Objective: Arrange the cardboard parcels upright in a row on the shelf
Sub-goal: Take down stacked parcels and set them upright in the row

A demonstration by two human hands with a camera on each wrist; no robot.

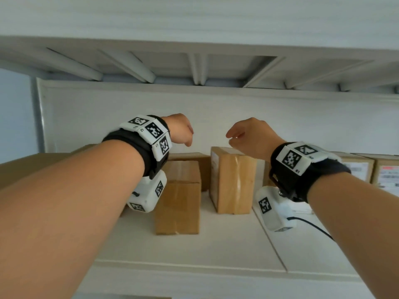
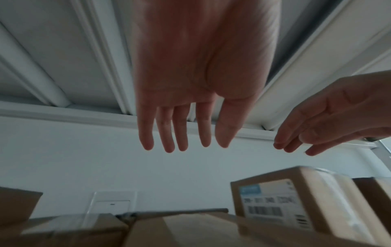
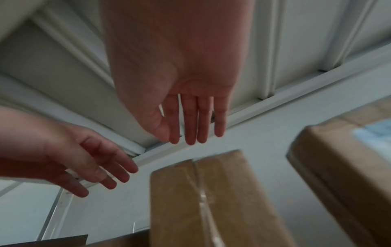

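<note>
Several brown cardboard parcels stand on the white shelf [image 1: 220,247]. A taped parcel [image 1: 178,197] stands nearest the front, with a lower one [image 1: 195,160] behind it. To their right stands a taller upright parcel [image 1: 234,182] [image 3: 211,200] with a label on its left face [image 2: 273,205]. My left hand [image 1: 183,132] [image 2: 182,130] hovers above the front parcel, fingers straight, holding nothing. My right hand [image 1: 239,135] [image 3: 194,123] hangs just over the tall parcel's top, also empty with straight fingers. The two hands are apart, facing each other.
Two labelled parcels [image 1: 358,169] [image 1: 387,174] stand at the right behind my right wrist. A large cardboard box [image 1: 32,167] fills the left end. The ribbed underside of the upper shelf [image 1: 194,67] is close overhead. A black cable [image 1: 313,227] lies on the shelf.
</note>
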